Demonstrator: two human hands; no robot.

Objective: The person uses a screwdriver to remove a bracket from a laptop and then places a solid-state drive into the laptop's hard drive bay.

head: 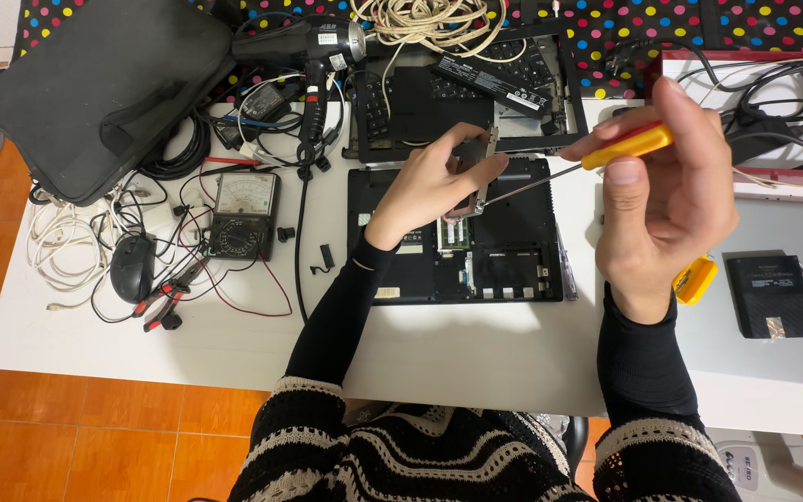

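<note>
My left hand [434,181] holds a small metal bracket-like part [486,167] upright above an opened black laptop base [513,251]. In my right hand [666,195] is a yellow-handled screwdriver [625,147]; its thin shaft [532,181] runs left and its tip meets the lower end of the part. The laptop lies bottom up on the white table [188,344] with its inner board exposed beneath my left hand.
A multimeter [242,214] with red and black leads, a black mouse [132,267] and white cables lie left. A black bag [95,84], heat gun [304,46], second laptop frame [462,88], black drive [771,296] and another yellow tool [696,279] surround the work.
</note>
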